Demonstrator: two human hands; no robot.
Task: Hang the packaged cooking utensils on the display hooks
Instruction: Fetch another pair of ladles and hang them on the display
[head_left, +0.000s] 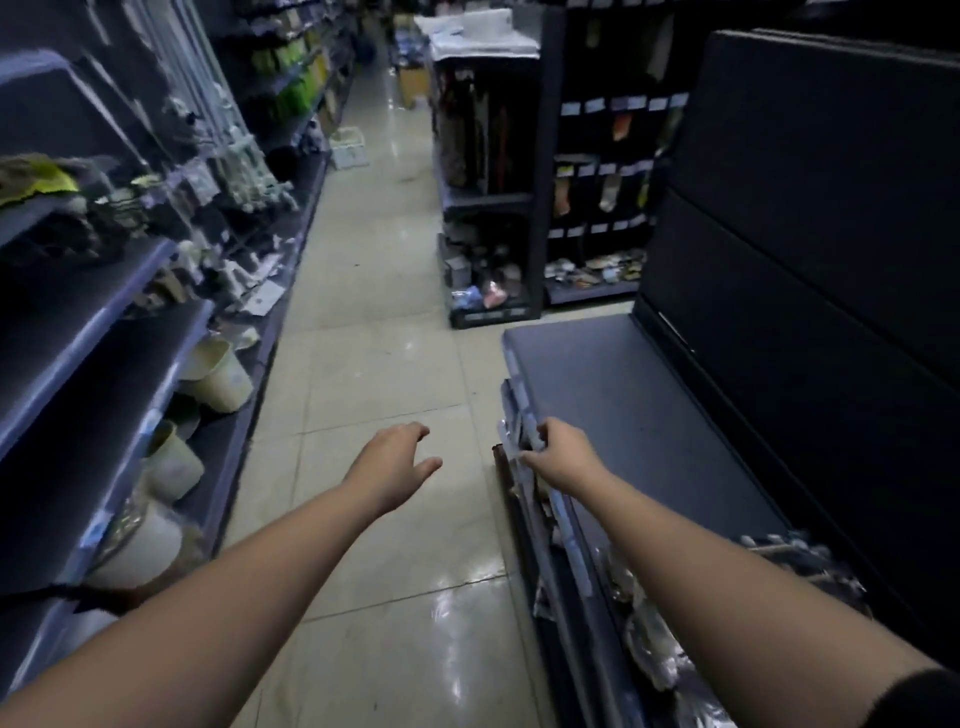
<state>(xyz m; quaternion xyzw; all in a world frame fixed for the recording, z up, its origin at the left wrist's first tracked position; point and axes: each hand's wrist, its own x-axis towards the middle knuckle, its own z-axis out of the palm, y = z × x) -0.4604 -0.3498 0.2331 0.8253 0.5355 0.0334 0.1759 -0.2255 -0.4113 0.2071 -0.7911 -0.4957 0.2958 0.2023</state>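
Note:
My right hand (558, 457) is closed on the top of a shiny clear package (511, 441) at the front edge of the low grey shelf (623, 395) on my right. More packaged utensils (649, 639) lie in glossy wrappers along that shelf's lower tier, under my right forearm. My left hand (397, 462) hovers over the aisle floor with fingers spread, holding nothing. Hooks with hanging packaged goods (602, 192) show on a dark rack further down on the right; what they carry is too dim to tell.
Shelving on the left holds pale plastic buckets (218, 374), cloths and hanging packets (239, 150). A dark back panel (810, 218) rises behind the right shelf. The tiled aisle floor (374, 322) runs ahead, with a white basket (348, 148) and a cardboard box (413, 85) far off.

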